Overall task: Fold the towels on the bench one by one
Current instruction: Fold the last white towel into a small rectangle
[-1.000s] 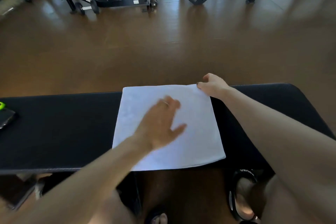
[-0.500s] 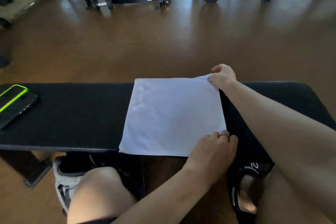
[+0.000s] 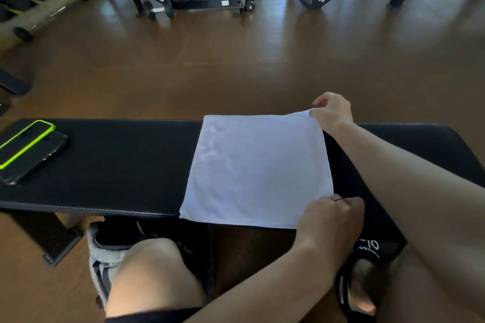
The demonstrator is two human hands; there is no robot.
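The white towel (image 3: pixel 258 168) lies flat on the black bench (image 3: pixel 118 162). My right hand (image 3: pixel 333 110) pinches its corner at 1 o'clock; my left hand (image 3: pixel 332 217) grips its corner at 5 o'clock.

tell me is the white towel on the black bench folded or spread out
Lying flat; cannot tell whether already folded. White towel lies smooth on the black bench, right hand and left hand pinching its right corners.

The table (image 3: pixel 118 165) lies bare between the two phones (image 3: pixel 26 149) at its left end and the white towel (image 3: pixel 257 170). The right hand (image 3: pixel 332 110) and left hand (image 3: pixel 330 220) block the towel's right edge; its left edge stands free.
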